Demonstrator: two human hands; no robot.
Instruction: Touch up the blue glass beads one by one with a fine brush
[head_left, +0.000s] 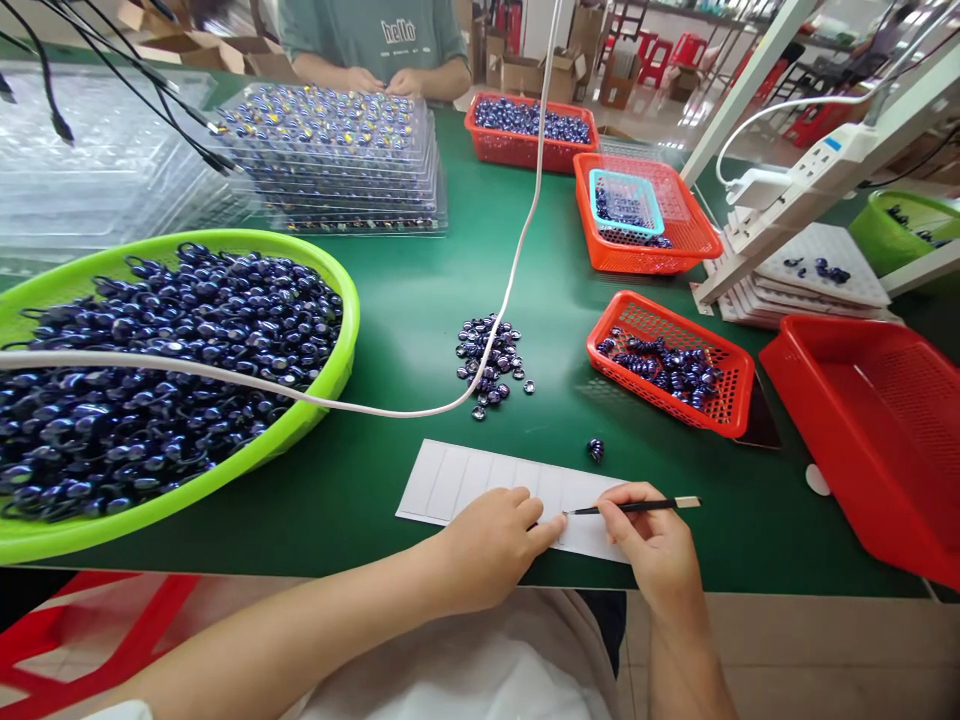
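My right hand (656, 545) is closed around a thin black tool (645, 507) with a pale end, its tip pointing left. The tip meets the fingertips of my left hand (499, 545), which rests on a white ruled card (450, 480) near the table's front edge. The left fingers are curled, and whatever lies between them is too small to name. Just above the card sits a small dark blue piece (595, 450). Farther up is a loose pile of shiny dark pieces (491, 355), with a white cable (514, 270) crossing over it.
A green basket (349, 330) full of dark pieces fills the left. Red baskets (742, 390) (532, 150) and an empty red bin (862, 450) stand right and behind. Stacked clear trays (435, 190) are at the back, where a person (375, 50) sits.
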